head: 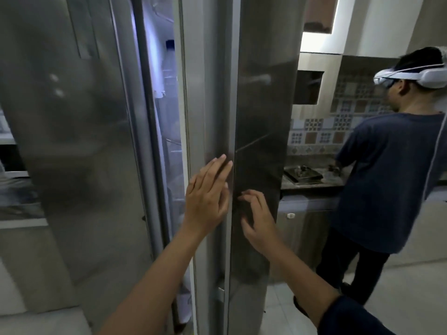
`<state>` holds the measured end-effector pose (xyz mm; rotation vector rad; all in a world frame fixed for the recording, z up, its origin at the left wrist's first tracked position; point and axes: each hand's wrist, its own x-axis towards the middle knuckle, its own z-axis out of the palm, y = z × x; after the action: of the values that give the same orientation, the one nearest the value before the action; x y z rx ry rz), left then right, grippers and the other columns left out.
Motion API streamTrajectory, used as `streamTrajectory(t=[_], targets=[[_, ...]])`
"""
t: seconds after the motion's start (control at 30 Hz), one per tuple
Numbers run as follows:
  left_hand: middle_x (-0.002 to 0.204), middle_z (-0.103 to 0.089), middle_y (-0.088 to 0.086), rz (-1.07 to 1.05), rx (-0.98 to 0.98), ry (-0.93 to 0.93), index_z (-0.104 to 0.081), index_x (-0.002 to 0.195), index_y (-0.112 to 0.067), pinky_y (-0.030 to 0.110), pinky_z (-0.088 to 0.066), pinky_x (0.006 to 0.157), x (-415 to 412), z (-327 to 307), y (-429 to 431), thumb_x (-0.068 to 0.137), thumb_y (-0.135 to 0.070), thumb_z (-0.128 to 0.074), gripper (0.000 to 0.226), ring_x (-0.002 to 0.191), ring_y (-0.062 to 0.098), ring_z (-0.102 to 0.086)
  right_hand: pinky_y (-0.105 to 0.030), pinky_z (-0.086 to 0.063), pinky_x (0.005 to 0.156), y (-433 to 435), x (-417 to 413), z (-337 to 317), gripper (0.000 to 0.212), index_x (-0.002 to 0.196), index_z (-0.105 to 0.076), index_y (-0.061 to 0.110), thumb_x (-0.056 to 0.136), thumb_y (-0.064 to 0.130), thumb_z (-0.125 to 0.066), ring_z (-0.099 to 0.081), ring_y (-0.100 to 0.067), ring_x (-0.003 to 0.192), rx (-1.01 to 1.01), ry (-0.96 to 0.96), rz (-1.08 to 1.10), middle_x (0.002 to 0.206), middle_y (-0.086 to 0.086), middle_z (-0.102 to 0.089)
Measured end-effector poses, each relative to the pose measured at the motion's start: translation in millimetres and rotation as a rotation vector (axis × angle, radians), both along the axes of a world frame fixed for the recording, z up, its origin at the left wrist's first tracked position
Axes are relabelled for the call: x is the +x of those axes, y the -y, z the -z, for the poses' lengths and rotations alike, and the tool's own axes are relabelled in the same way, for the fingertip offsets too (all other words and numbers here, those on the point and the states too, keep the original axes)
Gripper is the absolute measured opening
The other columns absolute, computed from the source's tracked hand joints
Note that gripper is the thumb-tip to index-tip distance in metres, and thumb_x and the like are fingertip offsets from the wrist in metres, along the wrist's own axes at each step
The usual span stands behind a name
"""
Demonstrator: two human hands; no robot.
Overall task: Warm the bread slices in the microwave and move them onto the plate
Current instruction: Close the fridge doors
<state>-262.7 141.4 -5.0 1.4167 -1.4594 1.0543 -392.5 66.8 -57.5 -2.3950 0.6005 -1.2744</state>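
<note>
A steel fridge fills most of the view. Its right door (pixel 212 105) stands slightly ajar, with a lit gap (pixel 167 117) showing a bottle with a blue cap (pixel 169 59) on a door shelf. My left hand (pixel 208 197) lies flat against the door's outer edge, fingers spread and holding nothing. My right hand (pixel 256 218) hovers just to the right, against the fridge's steel side panel (pixel 263 105), fingers curled loosely and empty. No bread, microwave or plate is in sight.
The fridge's left door (pixel 72 141) is closed. A person in a dark blue shirt (pixel 391 180) with a white headset stands at the right by a counter (pixel 314 184) with a stove. Pale floor tiles (pixel 399 298) lie below.
</note>
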Motion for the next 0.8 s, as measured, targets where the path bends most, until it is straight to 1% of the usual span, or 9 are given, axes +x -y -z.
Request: streamTrajectory(t=[0.17,0.27,0.37,0.4,0.47,0.53,0.6,0.73,0.8], targets=[[0.143,-0.037,0.005,-0.078,-0.055,-0.003,-0.043,0.135,-0.008,0.034,-0.018,0.115,35.1,-10.6,11.8,0.091,-0.016,-0.042,0.045,0.136,0.018,-0.032,-0.006,-0.032,0.098,36.1,41.9,-45.2,0.043,0.125,-0.049,0.016,0.084,0.003,-0.057,-0.041,0.002,0.118,-0.013,0.149,-0.053,0.133,0.004,-0.039],[0.147,-0.035,0.008,-0.115,-0.029,-0.057,-0.038,0.139,-0.004,0.037,-0.015,0.117,53.2,-7.1,19.7,0.092,-0.019,-0.042,0.049,0.143,0.012,-0.02,-0.005,-0.031,0.1,53.3,66.7,-61.7,0.041,0.126,-0.049,0.015,0.086,0.006,-0.056,-0.04,-0.002,0.121,-0.053,0.205,-0.062,0.133,0.0,-0.041],[0.153,-0.022,0.004,-0.198,0.0,-0.018,-0.029,0.143,-0.005,0.04,-0.014,0.118,78.3,-7.9,34.0,0.092,-0.022,-0.043,0.056,0.146,0.013,-0.009,-0.026,-0.034,0.106,71.0,95.1,-69.1,0.038,0.125,-0.052,0.012,0.089,0.021,-0.05,-0.041,-0.011,0.123,-0.162,0.299,0.034,0.131,-0.004,-0.046],[0.155,-0.016,0.001,-0.245,-0.002,0.014,-0.026,0.144,-0.006,0.041,-0.013,0.118,87.8,-10.2,39.1,0.092,-0.024,-0.044,0.058,0.146,0.014,-0.007,-0.029,-0.031,0.107,78.1,105.6,-71.2,0.038,0.124,-0.053,0.013,0.089,0.025,-0.047,-0.04,-0.014,0.125,-0.209,0.33,0.067,0.131,-0.003,-0.046],[0.159,-0.001,-0.002,-0.327,-0.017,0.066,-0.021,0.146,-0.01,0.044,-0.009,0.118,105.2,-18.1,48.9,0.092,-0.028,-0.043,0.061,0.147,0.016,-0.001,-0.024,-0.02,0.11,93.3,126.0,-76.1,0.035,0.122,-0.052,0.016,0.09,0.027,-0.044,-0.035,-0.017,0.131,-0.276,0.383,0.101,0.134,0.001,-0.041],[0.159,0.009,-0.002,-0.374,-0.034,0.094,-0.019,0.146,-0.012,0.045,-0.004,0.118,120.1,-27.0,57.1,0.092,-0.033,-0.042,0.062,0.147,0.016,0.003,-0.022,-0.017,0.111,107.3,144.9,-78.6,0.034,0.122,-0.047,0.018,0.09,0.027,-0.044,-0.03,-0.019,0.134,-0.308,0.429,0.101,0.137,0.002,-0.037],[0.159,0.006,-0.001,-0.421,-0.037,0.132,-0.021,0.146,-0.011,0.045,0.0,0.118,133.3,-37.4,64.4,0.091,-0.035,-0.041,0.063,0.147,0.015,0.004,-0.028,-0.02,0.111,119.3,162.4,-80.4,0.038,0.128,-0.042,0.018,0.091,0.026,-0.042,-0.029,-0.02,0.135,-0.332,0.47,0.09,0.139,0.0,-0.035],[0.154,-0.021,0.004,-0.518,-0.008,0.208,-0.029,0.145,-0.009,0.042,0.004,0.118,155.6,-58.9,79.4,0.088,-0.033,-0.045,0.063,0.146,0.012,0.0,-0.034,-0.024,0.112,142.7,189.6,-94.0,0.04,0.13,-0.041,0.016,0.092,0.024,-0.041,-0.031,-0.023,0.135,-0.406,0.526,0.07,0.14,-0.002,-0.036],[0.154,-0.021,0.006,-0.53,0.006,0.198,-0.03,0.145,-0.009,0.04,0.005,0.119,163.4,-66.7,88.6,0.088,-0.032,-0.046,0.064,0.146,0.012,0.0,-0.037,-0.025,0.112,154.6,198.3,-103.1,0.041,0.131,-0.04,0.016,0.091,0.024,-0.042,-0.031,-0.023,0.135,-0.458,0.513,0.06,0.14,-0.002,-0.035]])
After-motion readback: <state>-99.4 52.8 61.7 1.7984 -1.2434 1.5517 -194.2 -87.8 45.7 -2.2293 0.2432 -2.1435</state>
